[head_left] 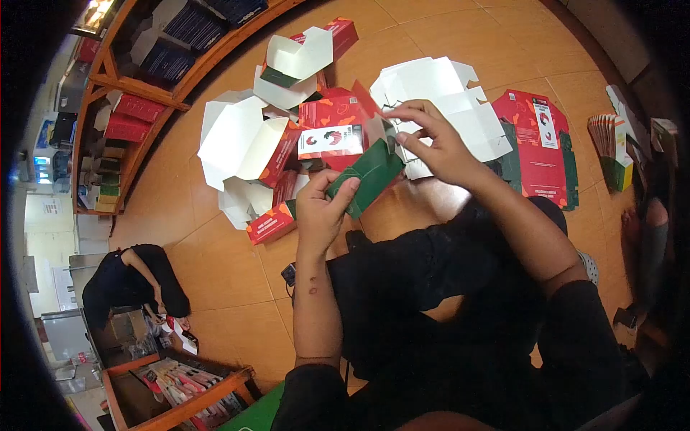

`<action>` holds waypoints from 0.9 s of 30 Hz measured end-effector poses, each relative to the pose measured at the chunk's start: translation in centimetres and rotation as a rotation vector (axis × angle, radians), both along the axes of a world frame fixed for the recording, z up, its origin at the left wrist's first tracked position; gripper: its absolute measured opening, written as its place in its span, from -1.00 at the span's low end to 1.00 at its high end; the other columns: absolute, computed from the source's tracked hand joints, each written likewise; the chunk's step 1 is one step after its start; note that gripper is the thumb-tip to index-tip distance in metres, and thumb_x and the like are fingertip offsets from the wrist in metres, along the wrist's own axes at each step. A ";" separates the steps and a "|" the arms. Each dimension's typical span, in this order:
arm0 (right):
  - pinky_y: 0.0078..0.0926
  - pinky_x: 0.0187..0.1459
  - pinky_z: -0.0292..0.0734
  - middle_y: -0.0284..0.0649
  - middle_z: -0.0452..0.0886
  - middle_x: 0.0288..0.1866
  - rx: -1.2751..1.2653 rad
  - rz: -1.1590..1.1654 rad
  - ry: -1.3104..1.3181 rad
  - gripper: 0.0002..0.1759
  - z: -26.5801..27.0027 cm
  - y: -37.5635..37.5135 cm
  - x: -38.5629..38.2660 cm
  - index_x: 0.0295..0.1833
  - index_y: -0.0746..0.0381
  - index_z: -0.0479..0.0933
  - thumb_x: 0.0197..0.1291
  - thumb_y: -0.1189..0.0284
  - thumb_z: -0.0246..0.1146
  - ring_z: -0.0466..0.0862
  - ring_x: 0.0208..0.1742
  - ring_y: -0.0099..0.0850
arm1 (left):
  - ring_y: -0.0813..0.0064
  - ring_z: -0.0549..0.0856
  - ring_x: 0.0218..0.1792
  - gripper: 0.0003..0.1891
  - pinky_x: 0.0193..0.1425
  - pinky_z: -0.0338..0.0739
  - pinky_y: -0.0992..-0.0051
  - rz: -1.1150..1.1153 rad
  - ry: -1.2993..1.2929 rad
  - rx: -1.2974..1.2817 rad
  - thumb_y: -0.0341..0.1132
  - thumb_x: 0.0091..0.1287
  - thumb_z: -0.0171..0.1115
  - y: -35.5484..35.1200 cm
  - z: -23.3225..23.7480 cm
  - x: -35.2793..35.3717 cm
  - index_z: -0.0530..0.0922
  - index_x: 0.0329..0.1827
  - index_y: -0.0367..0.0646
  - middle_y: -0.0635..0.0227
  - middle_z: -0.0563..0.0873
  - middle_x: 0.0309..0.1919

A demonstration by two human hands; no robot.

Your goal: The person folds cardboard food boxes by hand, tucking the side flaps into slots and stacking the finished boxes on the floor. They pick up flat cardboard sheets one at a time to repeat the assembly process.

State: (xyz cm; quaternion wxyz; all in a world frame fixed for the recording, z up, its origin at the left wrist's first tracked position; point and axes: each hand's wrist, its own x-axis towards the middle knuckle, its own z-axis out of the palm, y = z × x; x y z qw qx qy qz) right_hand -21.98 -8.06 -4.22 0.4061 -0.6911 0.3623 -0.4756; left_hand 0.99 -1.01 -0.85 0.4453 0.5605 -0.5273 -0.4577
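1. Nearest the camera, above the dark-clothed lap (431,287), the left hand (322,210) is closed on the lower green end of a red-and-green carton (366,176), thumb on top.
2. The right hand (440,147) pinches the carton's white flap (379,129) at its upper end.
3. The carton is held off the floor between the hands, its long axis slanting from the left hand up to the right.
4. Beyond lie folded cartons (244,144), a white flat blank (445,90) and a red printed blank (539,144).
5. Another person (133,276) bends far left.

Flat cartons (543,144), wooden shelf (147,90), crouching person (129,280)
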 end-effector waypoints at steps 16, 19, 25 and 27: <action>-0.29 0.14 0.46 -0.01 0.41 0.06 -0.103 -0.114 0.191 -0.76 -1.0 1.8 2.2 -0.20 0.28 0.48 0.21 0.35 0.33 0.52 0.12 -0.11 | 0.75 0.56 -0.44 -0.80 -0.39 0.41 0.67 -0.074 -0.243 0.015 -0.29 0.35 0.35 0.1 -0.6 -1.1 0.67 -0.20 -0.30 0.48 0.65 -0.47; -0.30 0.12 0.47 -0.02 0.41 0.06 -0.084 -0.016 0.245 -0.73 -0.8 1.9 1.8 -0.18 0.27 0.46 0.20 0.33 0.36 0.53 0.11 -0.13 | 0.70 0.58 -0.44 -0.78 -0.36 0.44 0.62 -0.099 -0.270 0.022 -0.26 0.34 0.35 0.0 -1.1 -0.9 0.68 -0.20 -0.29 0.42 0.67 -0.47; -0.32 0.03 0.54 -0.07 0.41 0.09 0.039 0.002 0.136 -0.66 -0.3 1.7 1.7 -0.13 0.26 0.45 0.17 0.30 0.41 0.53 0.12 -0.18 | 0.75 0.55 -0.44 -0.80 -0.37 0.40 0.66 -0.092 -0.290 0.010 -0.29 0.35 0.34 -0.1 -0.9 -0.6 0.67 -0.20 -0.28 0.47 0.65 -0.46; -0.33 0.01 0.56 -0.08 0.41 0.10 0.027 -0.157 0.062 -0.66 -1.2 2.0 2.4 -0.12 0.25 0.46 0.16 0.30 0.42 0.53 0.13 -0.19 | 0.75 0.54 -0.44 -0.80 -0.37 0.40 0.66 -0.085 -0.274 0.020 -0.29 0.35 0.34 -0.1 -0.9 -0.7 0.67 -0.19 -0.28 0.47 0.64 -0.46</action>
